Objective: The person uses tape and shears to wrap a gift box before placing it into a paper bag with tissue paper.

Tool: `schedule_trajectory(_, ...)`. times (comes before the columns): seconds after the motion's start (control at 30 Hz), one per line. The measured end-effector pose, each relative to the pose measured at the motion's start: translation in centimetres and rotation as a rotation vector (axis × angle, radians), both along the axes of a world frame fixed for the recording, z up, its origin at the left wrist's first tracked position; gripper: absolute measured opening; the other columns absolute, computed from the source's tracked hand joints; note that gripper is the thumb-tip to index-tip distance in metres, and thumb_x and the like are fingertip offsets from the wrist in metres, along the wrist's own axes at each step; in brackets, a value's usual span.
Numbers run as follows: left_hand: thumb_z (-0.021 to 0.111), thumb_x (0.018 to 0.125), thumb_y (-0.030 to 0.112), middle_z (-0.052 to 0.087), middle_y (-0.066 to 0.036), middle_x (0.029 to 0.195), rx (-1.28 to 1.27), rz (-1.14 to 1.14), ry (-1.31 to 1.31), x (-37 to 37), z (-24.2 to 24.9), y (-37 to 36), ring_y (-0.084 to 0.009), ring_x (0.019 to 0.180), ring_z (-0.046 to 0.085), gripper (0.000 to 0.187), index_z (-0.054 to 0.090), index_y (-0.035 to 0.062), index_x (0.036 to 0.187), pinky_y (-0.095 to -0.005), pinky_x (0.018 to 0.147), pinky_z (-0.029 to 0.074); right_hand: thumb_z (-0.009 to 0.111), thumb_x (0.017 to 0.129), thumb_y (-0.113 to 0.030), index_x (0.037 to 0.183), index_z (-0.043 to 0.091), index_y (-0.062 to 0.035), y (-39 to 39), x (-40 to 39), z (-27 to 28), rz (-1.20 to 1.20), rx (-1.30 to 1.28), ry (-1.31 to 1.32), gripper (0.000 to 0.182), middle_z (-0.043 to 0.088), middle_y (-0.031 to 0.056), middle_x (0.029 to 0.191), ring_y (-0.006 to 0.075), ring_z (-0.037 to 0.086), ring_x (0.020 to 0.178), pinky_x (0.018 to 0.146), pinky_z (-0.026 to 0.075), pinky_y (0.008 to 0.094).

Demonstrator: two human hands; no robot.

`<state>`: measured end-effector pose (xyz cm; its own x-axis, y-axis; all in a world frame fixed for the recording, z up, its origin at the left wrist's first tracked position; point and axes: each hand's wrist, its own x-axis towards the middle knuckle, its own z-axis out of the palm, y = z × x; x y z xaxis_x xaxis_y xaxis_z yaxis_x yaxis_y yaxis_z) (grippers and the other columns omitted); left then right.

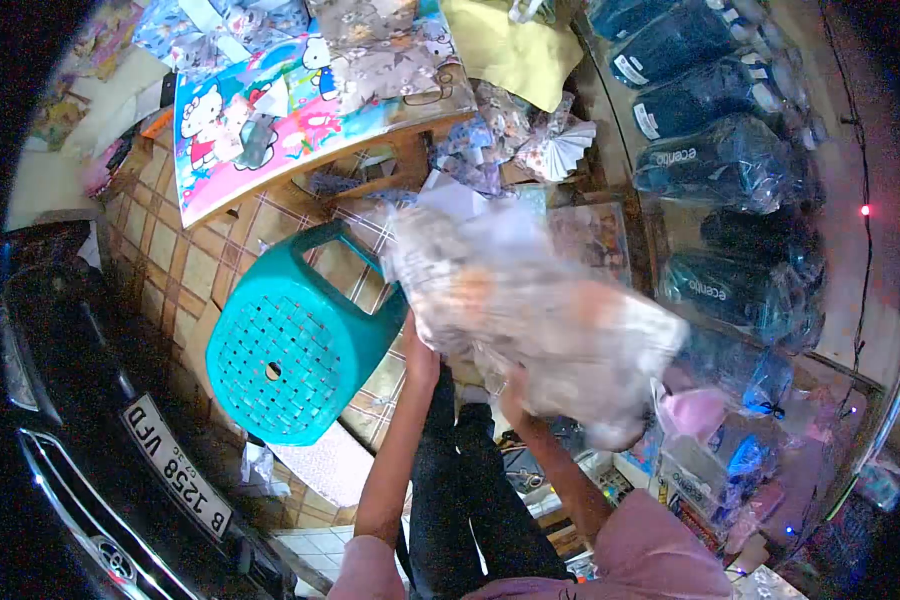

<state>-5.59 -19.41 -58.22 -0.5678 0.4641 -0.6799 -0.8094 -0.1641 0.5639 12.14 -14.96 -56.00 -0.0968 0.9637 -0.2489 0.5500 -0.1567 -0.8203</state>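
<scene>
A bundle of floral-patterned paper, grey and white with orange patches, is blurred by motion in front of my body. My left hand is at its lower left edge, closed against it with the fingers mostly hidden behind. Below the bundle, my right hand touches its underside, and its fingers are blurred and partly covered. A turquoise plastic stool stands just left of my left hand.
Ahead is a low table with a cartoon-cat cover, floral sheets and yellow paper. Plastic-wrapped dark bags line the right. A black car is at the left. Small packaged goods lie at the lower right.
</scene>
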Motion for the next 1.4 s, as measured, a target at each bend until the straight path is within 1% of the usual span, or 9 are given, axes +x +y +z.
schedule_trajectory(0.23, 0.041, 0.095, 0.017, 0.054, -0.004, 0.110, 0.211, -0.007, -0.031, -0.5, -3.6, -3.2, -0.0097, 0.092, 0.052, 0.039, 0.037, 0.0019, 0.130, -0.0211, 0.076, 0.042, 0.052, 0.079, -0.006, 0.117, 0.050, -0.0018, 4.8, -5.3, -5.9, 0.508, 0.068, 0.103, 0.039, 0.044, 0.0203, 0.124, 0.0313, 0.045, 0.113, 0.098, 0.035, 0.0381)
schedule_trajectory(0.4, 0.045, 0.093, 0.017, 0.036, 0.006, 0.073, 0.074, -0.034, -0.079, -1.6, 0.1, -1.4, -0.0030, 0.059, 0.031, 0.041, 0.038, 0.0040, 0.131, -0.0160, 0.053, 0.029, 0.049, 0.078, -0.007, 0.130, 0.039, -0.0020, 5.5, -2.2, -9.5, 1.273, 0.419, -0.370, 0.053, 0.041, 0.0161, 0.132, 0.0291, 0.041, 0.120, 0.105, 0.026, 0.0364)
schedule_trajectory(0.53, 0.047, 0.092, 0.021, 0.039, 0.007, 0.071, 0.022, -0.131, -0.078, -1.8, 1.0, -0.6, -0.0013, 0.057, 0.033, 0.044, 0.038, 0.0053, 0.132, -0.0151, 0.050, 0.028, 0.046, 0.082, -0.009, 0.129, 0.039, -0.0031, 3.1, -2.5, -20.3, 0.970, 0.476, -0.567, 0.048, 0.045, 0.0134, 0.128, 0.0279, 0.044, 0.116, 0.105, 0.027, 0.0368)
schedule_trajectory(0.63, 0.048, 0.092, 0.021, 0.037, 0.007, 0.069, -0.021, -0.202, -0.003, -2.3, 2.3, 0.1, -0.0019, 0.059, 0.032, 0.038, 0.046, 0.0024, 0.126, -0.0163, 0.050, 0.026, 0.042, 0.087, -0.012, 0.128, 0.041, -0.0043, 3.8, -5.3, -26.2, 0.453, -0.427, 0.172, 0.042, 0.050, 0.0138, 0.121, 0.0266, 0.047, 0.110, 0.101, 0.031, 0.0371)
schedule_trajectory(0.73, 0.048, 0.092, 0.023, 0.037, 0.007, 0.067, -0.052, -0.280, 0.044, -3.4, 3.1, 0.0, -0.0019, 0.059, 0.031, 0.040, 0.046, 0.0004, 0.125, -0.0175, 0.050, 0.024, 0.044, 0.087, -0.014, 0.127, 0.042, -0.0042, 4.8, -7.7, -25.4, 0.914, 0.073, -0.479, 0.042, 0.051, 0.0143, 0.121, 0.0267, 0.048, 0.110, 0.100, 0.032, 0.0379)
schedule_trajectory(0.93, 0.049, 0.092, 0.023, 0.035, 0.008, 0.066, -0.093, -0.090, 0.067, -5.8, 3.4, 1.1, -0.0022, 0.058, 0.030, 0.042, 0.046, -0.0011, 0.126, -0.0182, 0.053, 0.023, 0.047, 0.087, -0.018, 0.126, 0.043, -0.0040, 7.6, -11.1, -31.1, 1.032, 0.293, -0.667, 0.042, 0.052, 0.0152, 0.119, 0.0269, 0.049, 0.110, 0.098, 0.034, 0.0395)
schedule_trajectory(1.23, 0.056, 0.089, 0.026, 0.046, 0.010, 0.067, -0.122, -0.057, 0.096, -9.4, 2.1, 5.5, -0.0040, 0.057, 0.039, 0.039, 0.053, 0.0014, 0.118, -0.0225, 0.050, 0.030, 0.051, 0.087, -0.024, 0.125, 0.045, -0.0037, 13.2, -15.3, -13.9, 1.165, 0.750, -0.611, 0.043, 0.054, 0.0167, 0.117, 0.0272, 0.051, 0.110, 0.095, 0.037, 0.0419)
schedule_trajectory(1.33, 0.057, 0.087, 0.020, 0.049, 0.004, 0.058, -0.433, -0.245, 0.569, -11.2, -1.4, 6.6, -0.0106, 0.053, 0.046, 0.035, 0.053, 0.0016, 0.117, -0.0270, 0.050, 0.037, 0.046, 0.092, -0.027, 0.115, 0.052, -0.0025, 16.3, -17.4, -5.4, 1.256, -0.158, -0.147, 0.034, 0.054, 0.0164, 0.115, 0.0298, 0.052, 0.106, 0.097, 0.035, 0.0428)
schedule_trajectory(1.4, 0.057, 0.086, 0.017, 0.050, -0.001, 0.057, -0.687, -0.485, 0.898, -12.6, -1.9, 6.3, -0.0134, 0.055, 0.050, 0.038, 0.049, 0.0023, 0.119, -0.0270, 0.053, 0.039, 0.052, 0.089, -0.025, 0.110, 0.056, -0.0040, 18.7, -17.6, -1.8, 0.945, -0.246, 0.286, 0.030, 0.058, 0.0120, 0.109, 0.0220, 0.055, 0.102, 0.089, 0.041, 0.0347)
